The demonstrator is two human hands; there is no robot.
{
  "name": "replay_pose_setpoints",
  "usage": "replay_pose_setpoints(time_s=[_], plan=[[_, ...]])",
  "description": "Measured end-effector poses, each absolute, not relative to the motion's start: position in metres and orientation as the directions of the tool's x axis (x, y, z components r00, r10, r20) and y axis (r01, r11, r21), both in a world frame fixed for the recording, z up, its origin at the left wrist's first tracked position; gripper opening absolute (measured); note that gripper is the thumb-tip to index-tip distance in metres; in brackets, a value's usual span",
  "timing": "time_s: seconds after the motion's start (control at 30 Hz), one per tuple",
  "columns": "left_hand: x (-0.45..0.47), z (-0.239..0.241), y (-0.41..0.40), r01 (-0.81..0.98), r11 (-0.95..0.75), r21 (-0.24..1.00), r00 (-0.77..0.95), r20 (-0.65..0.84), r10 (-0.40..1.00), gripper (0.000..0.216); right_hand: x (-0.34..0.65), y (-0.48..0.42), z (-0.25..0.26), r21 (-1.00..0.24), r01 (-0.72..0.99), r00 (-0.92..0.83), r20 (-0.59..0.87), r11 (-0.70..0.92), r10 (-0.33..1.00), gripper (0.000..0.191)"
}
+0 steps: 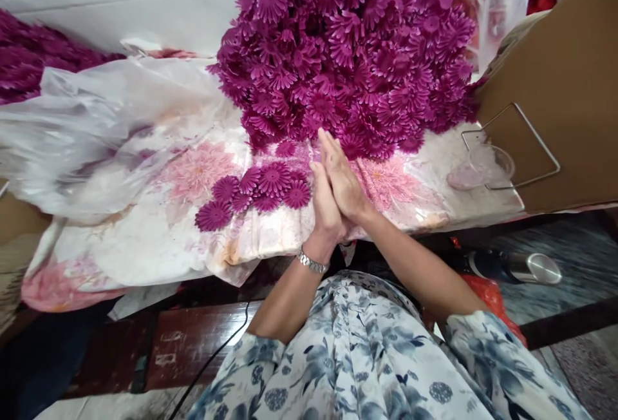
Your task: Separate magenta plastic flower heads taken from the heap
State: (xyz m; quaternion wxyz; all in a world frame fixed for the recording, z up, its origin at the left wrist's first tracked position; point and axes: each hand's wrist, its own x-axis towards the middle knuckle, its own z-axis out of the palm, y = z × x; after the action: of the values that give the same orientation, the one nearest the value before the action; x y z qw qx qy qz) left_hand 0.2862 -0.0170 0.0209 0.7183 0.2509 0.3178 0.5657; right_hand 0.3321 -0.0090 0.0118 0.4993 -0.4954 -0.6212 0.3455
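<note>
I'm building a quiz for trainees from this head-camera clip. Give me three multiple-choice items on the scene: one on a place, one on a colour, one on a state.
1. Where does the big flower pile lie?
A. beyond the hands
B. on the floor
C. in the lap

2. What colour are the loose flowers?
A. yellow
B. magenta
C. white

3. How are the left hand and right hand?
A. far apart
B. pressed palm to palm
C. each gripping a bottle

Answers: 1 A, the pile rises behind the fingertips; 2 B, all petals are purple-pink; 3 B, the palms meet, fingers straight.
</note>
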Motion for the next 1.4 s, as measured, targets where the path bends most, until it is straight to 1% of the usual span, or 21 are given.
replay_pose_setpoints(time_s=[0.07,0.1,0.2,0.27,0.3,0.4,0.47,0.5,0.57,0.63,0.7,0.77,0.83,0.9,0.97,1.0,1.07,1.13,1.2,1.3,1.4], plan=[[0.293,0.018,-0.021,-0.707,0.202,0.678,0.130,-0.155,0.979,0.043,0.339,0.010,0.009,-0.928,0.261,0.032,0.285,0.267,0.958,0.073],[0.294,0.017,-0.022,-0.728,0.211,0.652,0.123,-0.179,0.976,0.039,0.342,0.017,0.008,-0.928,0.254,0.054,0.295,0.273,0.954,0.073],[0.287,0.016,-0.015,-0.769,0.332,0.547,0.166,-0.330,0.929,0.036,0.350,0.025,0.011,-0.952,0.190,0.140,0.267,0.239,0.953,0.072],[0.278,0.015,-0.008,-0.784,0.398,0.476,0.220,-0.386,0.896,0.040,0.355,0.017,0.015,-0.965,0.150,0.147,0.237,0.216,0.960,0.068],[0.274,0.014,-0.005,-0.791,0.408,0.456,0.231,-0.395,0.889,0.040,0.358,0.011,0.018,-0.960,0.163,0.131,0.250,0.228,0.959,0.063],[0.266,0.014,-0.002,-0.810,0.367,0.457,0.178,-0.405,0.897,0.036,0.369,-0.012,0.021,-0.872,0.322,-0.022,0.383,0.369,0.924,0.039],[0.266,0.015,-0.005,-0.797,0.375,0.473,0.174,-0.415,0.893,0.036,0.375,-0.026,0.018,-0.767,0.438,-0.163,0.446,0.470,0.880,0.034],[0.267,0.016,-0.008,-0.784,0.390,0.483,0.188,-0.415,0.890,0.038,0.377,-0.030,0.016,-0.717,0.483,-0.205,0.465,0.502,0.861,0.033],[0.269,0.018,-0.012,-0.758,0.419,0.501,0.227,-0.399,0.888,0.041,0.380,-0.036,0.009,-0.666,0.544,-0.195,0.491,0.510,0.849,0.026],[0.270,0.021,-0.016,-0.737,0.438,0.514,0.269,-0.371,0.889,0.041,0.384,-0.037,0.005,-0.695,0.546,-0.096,0.503,0.468,0.859,0.015],[0.268,0.021,-0.018,-0.713,0.444,0.543,0.306,-0.329,0.893,0.038,0.390,-0.037,0.003,-0.790,0.458,-0.033,0.444,0.408,0.896,0.011],[0.265,0.020,-0.018,-0.687,0.419,0.594,0.322,-0.268,0.908,0.030,0.398,-0.036,0.005,-0.893,0.311,-0.067,0.322,0.326,0.944,0.013],[0.263,0.016,-0.019,-0.649,0.399,0.648,0.351,-0.211,0.913,0.027,0.406,-0.036,0.006,-0.949,0.199,-0.154,0.215,0.243,0.964,0.018],[0.264,0.012,-0.020,-0.588,0.439,0.679,0.413,-0.215,0.885,0.025,0.410,-0.037,0.008,-0.961,0.183,-0.168,0.177,0.207,0.970,0.022],[0.267,0.008,-0.021,-0.538,0.510,0.671,0.453,-0.280,0.846,0.021,0.412,-0.040,0.011,-0.925,0.301,-0.059,0.226,0.233,0.972,0.022],[0.269,0.007,-0.022,-0.532,0.538,0.654,0.454,-0.316,0.833,0.019,0.412,-0.041,0.012,-0.880,0.399,0.023,0.290,0.258,0.957,0.020],[0.273,0.006,-0.024,-0.562,0.550,0.618,0.421,-0.359,0.833,0.021,0.411,-0.045,0.016,-0.741,0.599,0.139,0.468,0.302,0.873,0.015],[0.276,0.006,-0.026,-0.600,0.524,0.604,0.369,-0.372,0.851,0.024,0.408,-0.049,0.018,-0.615,0.702,0.104,0.588,0.359,0.802,0.009],[0.278,0.005,-0.028,-0.617,0.500,0.607,0.340,-0.367,0.866,0.026,0.406,-0.051,0.017,-0.551,0.714,-0.011,0.608,0.432,0.794,0.007],[0.280,0.004,-0.031,-0.617,0.500,0.608,0.375,-0.331,0.866,0.026,0.405,-0.051,0.009,-0.530,0.696,-0.140,0.562,0.485,0.815,0.006],[0.280,0.004,-0.034,-0.607,0.522,0.600,0.433,-0.302,0.850,0.029,0.408,-0.050,0.003,-0.540,0.686,-0.146,0.555,0.488,0.819,0.006]])
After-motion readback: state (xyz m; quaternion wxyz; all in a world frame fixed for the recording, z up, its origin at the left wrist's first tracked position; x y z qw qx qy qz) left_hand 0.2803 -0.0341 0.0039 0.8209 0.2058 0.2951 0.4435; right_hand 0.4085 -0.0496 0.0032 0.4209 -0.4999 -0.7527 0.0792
